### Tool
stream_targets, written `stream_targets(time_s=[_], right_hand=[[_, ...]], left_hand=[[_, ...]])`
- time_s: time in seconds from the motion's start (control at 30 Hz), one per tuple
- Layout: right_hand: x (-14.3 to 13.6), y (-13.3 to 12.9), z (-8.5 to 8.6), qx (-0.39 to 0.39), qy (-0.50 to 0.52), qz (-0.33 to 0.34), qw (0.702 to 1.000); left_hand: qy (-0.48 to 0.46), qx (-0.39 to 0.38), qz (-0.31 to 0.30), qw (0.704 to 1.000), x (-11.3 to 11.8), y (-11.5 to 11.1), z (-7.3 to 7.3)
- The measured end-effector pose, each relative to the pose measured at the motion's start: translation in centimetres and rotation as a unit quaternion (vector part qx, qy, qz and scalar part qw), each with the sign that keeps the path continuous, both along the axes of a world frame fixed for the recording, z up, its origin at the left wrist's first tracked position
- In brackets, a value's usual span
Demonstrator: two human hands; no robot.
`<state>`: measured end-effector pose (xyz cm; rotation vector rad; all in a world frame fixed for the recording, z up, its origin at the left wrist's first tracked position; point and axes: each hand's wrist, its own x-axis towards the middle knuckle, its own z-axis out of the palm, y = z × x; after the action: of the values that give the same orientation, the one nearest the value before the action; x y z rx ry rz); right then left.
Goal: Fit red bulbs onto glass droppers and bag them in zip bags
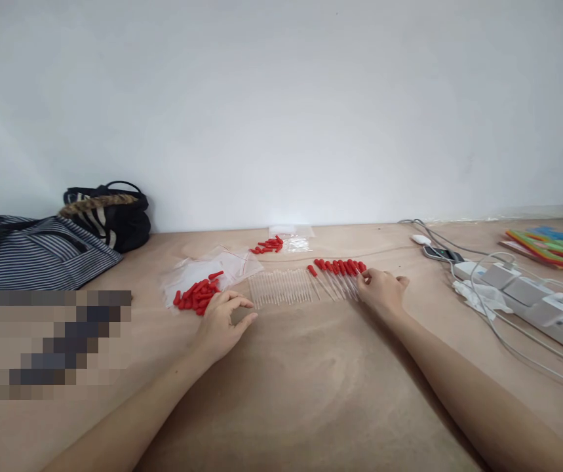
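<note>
My left hand hovers with its fingers apart beside a pile of red rubber dropper bulbs, which lies on clear plastic bags. A row of bare glass tubes lies side by side to the right of that hand. Farther right is a row of glass droppers with red bulbs on their far ends. My right hand is closed at the right end of this row, its fingertips pinching the last dropper. One separate red bulb sits at the end of a tube between the two rows.
Another bag with tubes and red bulbs lies near the wall. On the right are a power strip with chargers, white cables, a black device and colourful boards. A striped bag and black bag stand left.
</note>
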<state>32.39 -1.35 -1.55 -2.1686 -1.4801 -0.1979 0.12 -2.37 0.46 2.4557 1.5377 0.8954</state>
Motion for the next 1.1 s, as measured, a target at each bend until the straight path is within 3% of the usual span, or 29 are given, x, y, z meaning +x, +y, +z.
stream_targets(time_s=[0.37, 0.57, 0.7, 0.83, 1.1], right_hand=[[-0.4, -0.1, -0.2, 0.016, -0.014, 0.007, 1.0], [-4.6, -0.9, 0.5, -0.002, -0.009, 0.117, 0.993], [-7.5, -0.1, 1.1, -0.076, -0.035, 0.115, 0.99], [-8.3, 1.5, 1.7, -0.151, -0.054, 0.081, 0.984], [-8.8, 2.9, 1.7, -0.18, -0.069, 0.103, 0.976]], left_hand=[[0.165, 0.031, 0.099, 0.981, -2.4, 1.2, 1.7], [0.247, -0.053, 0.122, 0.96, -3.4, 1.4, 2.8], [0.257, -0.054, 0.127, 0.957, -3.6, 1.5, 2.5], [0.267, -0.007, 0.146, 0.953, -3.4, 1.5, 1.9], [0.3, 0.083, 0.153, 0.938, -3.0, 1.6, 1.0]])
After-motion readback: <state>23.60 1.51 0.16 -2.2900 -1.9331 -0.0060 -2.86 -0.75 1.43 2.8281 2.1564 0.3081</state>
